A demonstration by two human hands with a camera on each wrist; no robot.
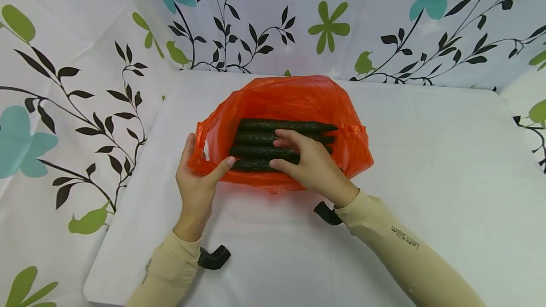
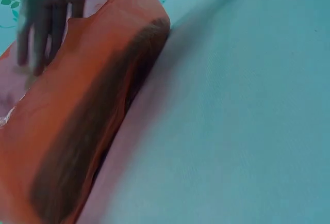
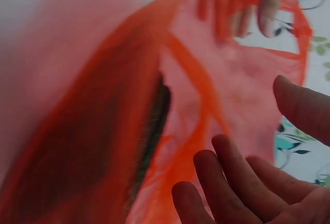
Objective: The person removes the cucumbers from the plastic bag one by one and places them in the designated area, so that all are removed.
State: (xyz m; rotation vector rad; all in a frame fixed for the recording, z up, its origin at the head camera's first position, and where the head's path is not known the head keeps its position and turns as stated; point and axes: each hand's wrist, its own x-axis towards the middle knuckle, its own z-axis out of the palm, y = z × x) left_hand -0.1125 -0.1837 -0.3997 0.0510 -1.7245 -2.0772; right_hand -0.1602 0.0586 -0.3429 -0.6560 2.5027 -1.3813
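Observation:
An orange-red plastic bag (image 1: 294,94) lies wide open on the white table, its mouth facing up. Inside it, several long dark green cucumbers (image 1: 277,125) sit side by side in rows. At the bag's left end my left hand (image 1: 197,188) holds the edge near the handle hole, thumb over the rim and fingers on the outer side, partly behind the film. My right hand (image 1: 317,165) hovers over the cucumbers with fingers loosely bent and spread. From the right wrist view, nothing lies between that hand's thumb and fingers (image 3: 234,172). Through the film, one cucumber (image 2: 87,141) shows in the left wrist view.
A white table (image 1: 435,155) extends around the bag. Behind it and to the left hangs a white cloth (image 1: 264,8) with printed leaves, birds and flowers. Black wrist mounts (image 1: 215,257) stick out from both beige sleeves (image 1: 405,250).

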